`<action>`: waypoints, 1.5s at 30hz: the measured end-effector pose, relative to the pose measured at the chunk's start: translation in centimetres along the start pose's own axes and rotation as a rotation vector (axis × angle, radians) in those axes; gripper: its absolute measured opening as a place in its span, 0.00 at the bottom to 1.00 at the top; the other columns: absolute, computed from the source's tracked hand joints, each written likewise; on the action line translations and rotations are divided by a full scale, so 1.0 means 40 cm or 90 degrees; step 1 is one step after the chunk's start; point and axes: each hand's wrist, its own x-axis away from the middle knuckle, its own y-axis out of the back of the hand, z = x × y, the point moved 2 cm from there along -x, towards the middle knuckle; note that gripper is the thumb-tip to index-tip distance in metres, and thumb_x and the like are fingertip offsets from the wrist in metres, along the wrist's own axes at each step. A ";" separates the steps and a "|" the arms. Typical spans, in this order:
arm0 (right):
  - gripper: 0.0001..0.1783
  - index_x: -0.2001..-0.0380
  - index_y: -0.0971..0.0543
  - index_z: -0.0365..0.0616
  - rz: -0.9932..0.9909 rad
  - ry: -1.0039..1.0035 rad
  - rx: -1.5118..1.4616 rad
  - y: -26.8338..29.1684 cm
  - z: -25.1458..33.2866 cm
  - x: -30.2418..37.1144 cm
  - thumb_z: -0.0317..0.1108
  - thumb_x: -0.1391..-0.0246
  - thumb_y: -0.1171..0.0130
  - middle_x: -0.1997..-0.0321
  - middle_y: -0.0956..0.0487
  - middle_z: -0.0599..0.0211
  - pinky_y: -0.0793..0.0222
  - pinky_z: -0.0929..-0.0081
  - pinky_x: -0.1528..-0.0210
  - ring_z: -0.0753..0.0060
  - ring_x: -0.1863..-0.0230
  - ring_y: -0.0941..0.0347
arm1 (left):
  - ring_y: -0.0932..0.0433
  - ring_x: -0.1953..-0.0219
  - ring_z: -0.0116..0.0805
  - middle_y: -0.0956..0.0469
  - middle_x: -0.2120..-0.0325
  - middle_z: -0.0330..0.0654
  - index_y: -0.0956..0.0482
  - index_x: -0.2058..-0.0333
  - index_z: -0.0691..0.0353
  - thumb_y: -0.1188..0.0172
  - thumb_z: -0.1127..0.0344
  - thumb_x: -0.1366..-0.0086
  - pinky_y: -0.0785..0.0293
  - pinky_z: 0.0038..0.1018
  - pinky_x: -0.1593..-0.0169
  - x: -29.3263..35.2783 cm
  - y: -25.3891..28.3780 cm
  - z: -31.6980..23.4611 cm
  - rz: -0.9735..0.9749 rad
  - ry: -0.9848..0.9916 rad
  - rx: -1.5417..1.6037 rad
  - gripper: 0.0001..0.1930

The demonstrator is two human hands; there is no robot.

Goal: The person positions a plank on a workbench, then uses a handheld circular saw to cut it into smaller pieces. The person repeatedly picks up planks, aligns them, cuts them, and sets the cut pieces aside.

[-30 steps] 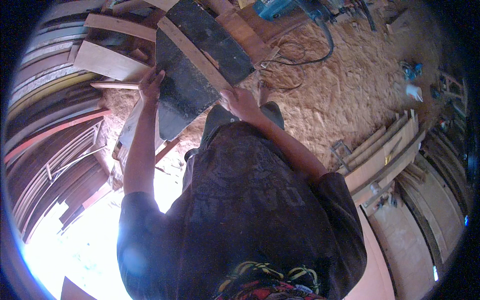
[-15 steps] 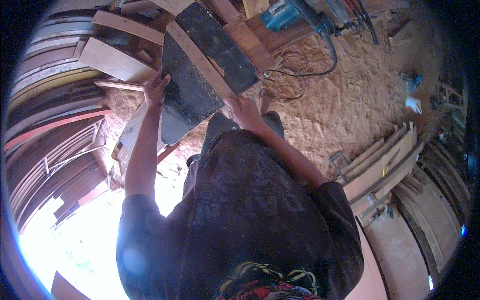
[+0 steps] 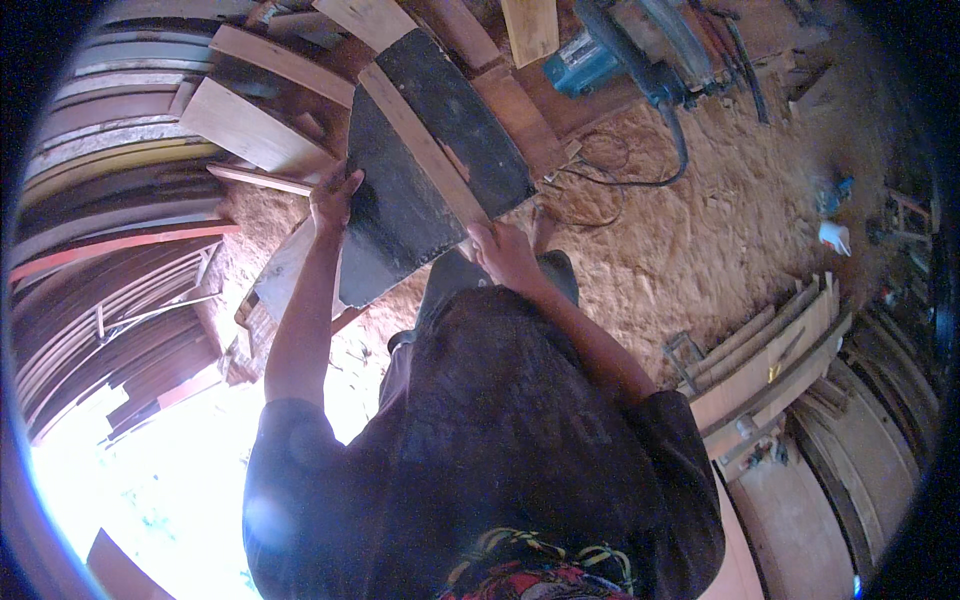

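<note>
Black board (image 3: 400, 200): in front of the waist, wooden strip (image 3: 420, 140) across it
Left hand (image 3: 332, 198): grasping the board's left edge
Right hand (image 3: 503, 252): fingers clasped on the strip's near end
Floor (image 3: 640, 250): brown, rough, dark cord (image 3: 683, 155) looping over it
Left side: stacked planks (image 3: 130, 190)

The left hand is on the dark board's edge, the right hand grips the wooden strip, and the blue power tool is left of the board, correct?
Nearly: the head view shows the blue power tool to the right of the dark board. The left hand on its edge and right hand gripping the wooden strip are correct.
</note>
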 end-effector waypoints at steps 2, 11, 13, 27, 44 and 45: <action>0.22 0.64 0.17 0.42 -0.007 -0.063 -0.027 -0.010 -0.004 -0.003 0.51 0.33 0.47 0.73 0.19 0.45 0.26 0.46 0.65 0.38 0.71 0.20 | 0.21 0.50 0.31 0.16 0.52 0.41 0.19 0.45 0.67 0.26 0.67 0.39 0.26 0.28 0.43 -0.003 0.018 0.023 -0.010 0.016 -0.027 0.24; 0.29 0.73 0.17 0.42 -0.065 0.002 -0.016 -0.009 -0.017 -0.001 0.58 0.34 0.48 0.82 0.19 0.58 0.24 0.51 0.65 0.50 0.74 0.18 | 0.20 0.52 0.32 0.16 0.52 0.42 0.18 0.46 0.67 0.27 0.64 0.38 0.27 0.27 0.44 0.017 -0.014 -0.024 0.002 0.001 0.004 0.23; 0.30 0.73 0.17 0.42 -0.069 0.017 -0.017 -0.007 -0.002 -0.001 0.58 0.34 0.48 0.82 0.19 0.58 0.24 0.51 0.65 0.51 0.74 0.18 | 0.20 0.52 0.32 0.16 0.52 0.42 0.18 0.46 0.67 0.27 0.64 0.38 0.27 0.27 0.44 0.013 -0.005 -0.008 0.002 0.005 0.013 0.23; 0.26 0.69 0.15 0.43 -0.019 -0.096 -0.061 -0.002 0.004 0.000 0.55 0.33 0.47 0.77 0.18 0.49 0.25 0.46 0.67 0.42 0.74 0.19 | 0.21 0.52 0.29 0.17 0.52 0.39 0.18 0.46 0.67 0.26 0.67 0.38 0.27 0.27 0.45 -0.016 0.014 0.032 -0.005 0.026 -0.017 0.23; 0.11 0.63 0.20 0.48 -0.022 0.043 0.000 -0.006 0.001 -0.017 0.42 0.38 0.45 0.76 0.20 0.55 0.25 0.53 0.69 0.50 0.74 0.21 | 0.21 0.54 0.28 0.17 0.55 0.38 0.18 0.46 0.66 0.27 0.67 0.38 0.27 0.25 0.45 -0.015 0.021 0.011 -0.002 0.000 0.009 0.22; 0.11 0.62 0.20 0.48 -0.017 0.036 -0.001 -0.007 0.000 -0.017 0.42 0.38 0.45 0.75 0.20 0.55 0.25 0.53 0.69 0.50 0.74 0.21 | 0.21 0.53 0.29 0.16 0.53 0.39 0.18 0.46 0.67 0.27 0.69 0.38 0.27 0.26 0.45 -0.011 0.013 0.012 -0.006 0.000 0.013 0.22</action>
